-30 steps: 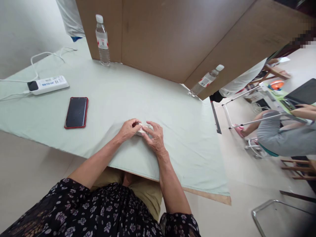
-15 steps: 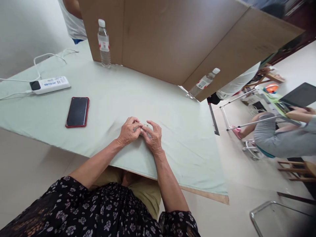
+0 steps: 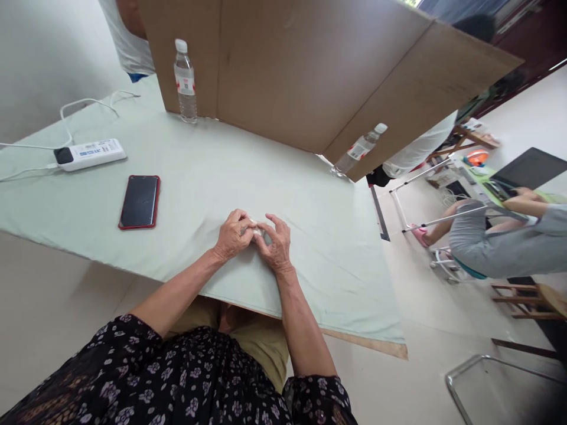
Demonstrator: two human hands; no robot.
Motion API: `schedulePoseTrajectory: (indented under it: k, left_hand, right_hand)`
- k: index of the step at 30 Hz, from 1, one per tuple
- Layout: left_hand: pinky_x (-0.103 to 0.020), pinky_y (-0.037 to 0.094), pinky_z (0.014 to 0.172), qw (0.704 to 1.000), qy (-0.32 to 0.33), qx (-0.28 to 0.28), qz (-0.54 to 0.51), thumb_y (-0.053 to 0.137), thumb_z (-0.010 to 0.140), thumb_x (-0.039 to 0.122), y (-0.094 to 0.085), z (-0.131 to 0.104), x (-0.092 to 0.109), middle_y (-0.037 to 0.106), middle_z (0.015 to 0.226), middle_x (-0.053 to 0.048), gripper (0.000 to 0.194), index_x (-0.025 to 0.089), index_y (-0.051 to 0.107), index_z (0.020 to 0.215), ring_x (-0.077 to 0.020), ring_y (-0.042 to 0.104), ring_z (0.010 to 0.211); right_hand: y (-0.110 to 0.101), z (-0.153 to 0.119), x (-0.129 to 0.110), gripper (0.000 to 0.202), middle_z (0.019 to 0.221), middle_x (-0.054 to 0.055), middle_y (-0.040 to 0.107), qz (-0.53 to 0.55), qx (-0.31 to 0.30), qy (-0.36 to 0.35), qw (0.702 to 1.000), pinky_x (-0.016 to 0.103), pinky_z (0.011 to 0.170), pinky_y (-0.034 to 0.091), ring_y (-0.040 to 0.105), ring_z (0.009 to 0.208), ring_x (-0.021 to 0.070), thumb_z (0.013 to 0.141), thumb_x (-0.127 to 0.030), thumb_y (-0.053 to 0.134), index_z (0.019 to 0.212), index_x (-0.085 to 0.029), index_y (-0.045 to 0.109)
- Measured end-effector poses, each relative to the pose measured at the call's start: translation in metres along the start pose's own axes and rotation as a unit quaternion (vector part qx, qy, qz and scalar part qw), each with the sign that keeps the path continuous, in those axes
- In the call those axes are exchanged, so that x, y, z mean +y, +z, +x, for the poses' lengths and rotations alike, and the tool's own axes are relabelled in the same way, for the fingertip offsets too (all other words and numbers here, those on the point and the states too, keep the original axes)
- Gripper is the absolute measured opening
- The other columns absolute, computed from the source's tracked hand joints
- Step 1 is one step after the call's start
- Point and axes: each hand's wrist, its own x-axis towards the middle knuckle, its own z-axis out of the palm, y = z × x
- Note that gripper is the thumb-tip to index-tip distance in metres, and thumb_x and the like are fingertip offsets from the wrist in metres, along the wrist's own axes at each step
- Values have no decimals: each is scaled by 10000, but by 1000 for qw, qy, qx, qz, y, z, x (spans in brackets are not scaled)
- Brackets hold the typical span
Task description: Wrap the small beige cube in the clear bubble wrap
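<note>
Right between the fingertips sits a small pale thing (image 3: 257,227) (too small to tell what it is), down on the green-covered bench (image 3: 266,171). The left hand (image 3: 233,235) and right hand (image 3: 277,241) both pinch it, fingers curled in together on it from each side. Off to the left of the fingers lies a red-edged phone (image 3: 139,201), and past it a white power strip (image 3: 91,153). Beyond the fingers a water bottle (image 3: 185,82) stands by a cardboard wall (image 3: 310,71).

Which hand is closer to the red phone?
Left. The left hand sits a short way right of the red phone on the green cloth; the right hand lies beyond it, farther from the phone.
</note>
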Motion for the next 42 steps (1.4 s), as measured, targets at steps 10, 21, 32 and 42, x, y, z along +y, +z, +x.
schedulePoseTrajectory:
  k: [10,21,32,42]
  left_hand:
    - [-251,472,632,991,-79,19,-111,585,775,134,-6,4,2,589,904,-44,162,167,744,786,-124,548,720]
    - [-242,455,612,988,-78,44,-128,592,748,128,-5,6,-2,603,811,-19,139,178,717,714,-113,517,665]
    - [-254,454,627,988,-81,60,-120,576,741,111,-7,6,-4,606,811,-20,142,170,702,709,-117,524,666]
    - [-270,475,645,987,-114,68,-94,557,720,113,-9,8,-5,638,826,-29,153,181,693,703,-139,558,707]
  right_hand:
    - [4,-1,-9,159,1344,96,630,-30,18,-42,999,435,1017,424,565,1211,262,957,-302,568,1010,-256,710]
    - [10,-3,-13,214,1320,104,642,-19,21,-63,998,438,1024,437,567,1216,266,955,-235,540,1134,-249,656]
    - [9,-4,-8,195,1354,101,617,11,25,-21,999,468,1043,428,559,1241,280,957,-309,539,1089,-262,675]
    - [7,-2,2,347,1319,138,634,117,80,55,988,501,1078,445,572,1273,289,908,-362,562,1230,-235,580]
